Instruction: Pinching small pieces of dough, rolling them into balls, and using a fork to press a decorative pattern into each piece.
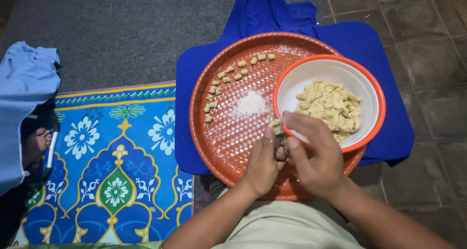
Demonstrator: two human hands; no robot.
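Both hands met over the near rim of the tray (204,132). The left hand (261,166) and right hand (316,159) each had a closed grip, fingertips pinching one small dough piece (276,127) between them. Dough looked soft, light, slightly tacky; best held lightly at its ends. Bowl (374,91) of dough sat just beyond the grip; shaped pieces (228,76) lay farther left.
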